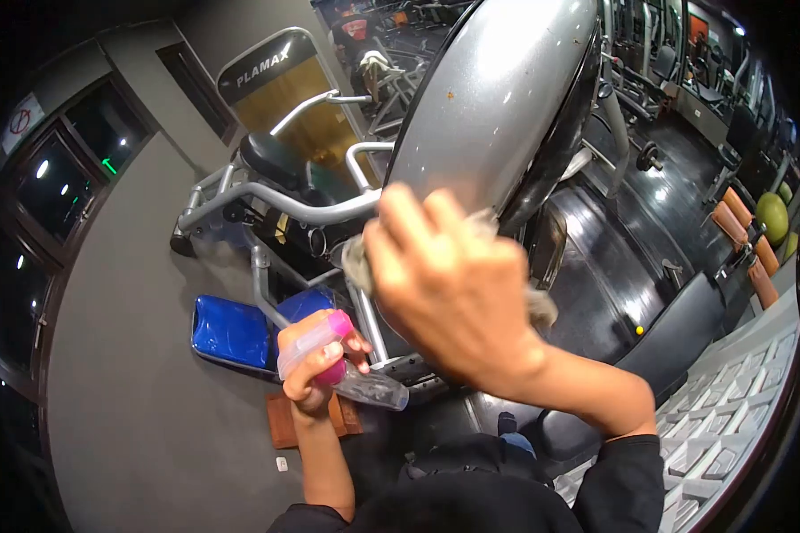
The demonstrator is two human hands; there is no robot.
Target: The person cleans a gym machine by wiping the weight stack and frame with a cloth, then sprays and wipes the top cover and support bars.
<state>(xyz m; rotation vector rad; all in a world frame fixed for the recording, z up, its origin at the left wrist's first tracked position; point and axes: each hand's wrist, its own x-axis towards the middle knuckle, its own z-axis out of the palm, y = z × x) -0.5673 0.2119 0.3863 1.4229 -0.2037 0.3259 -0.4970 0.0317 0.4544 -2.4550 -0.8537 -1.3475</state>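
dark, shiny flooring (613,240) runs through a gym, with grey wall (133,311) and windows (67,182) at the left side. behind stand many other machines, and another person (356,53) is bent among them, too small to be told in detail. nearest is a big exercise machine, whose silver cover (498,98) is curved and glossy; it reflects the lamps and carries a few small orange spots, and i cannot tell if these are dirt or reflection.

the right hand (444,275) is blurred, but its fingers are bent around a greyish cloth (356,266), which comes out at both sides of the hand. this cloth is at the lower part of the cover; how strongly it presses, i cannot tell. the left hand (309,380) is closed around a spray bottle (373,391) with pink head and clear body, held tilted, lower and apart from the cover.

i judge that the step in hand is wiping, while the bottle waits. the next move would call for cloth kept flat along the curve, and the nozzle turned to the cover if more liquid is needed.

below are blue pads (231,329) near the wall, and at the right a black padded bench (640,382) beside a pale lattice panel (729,409).
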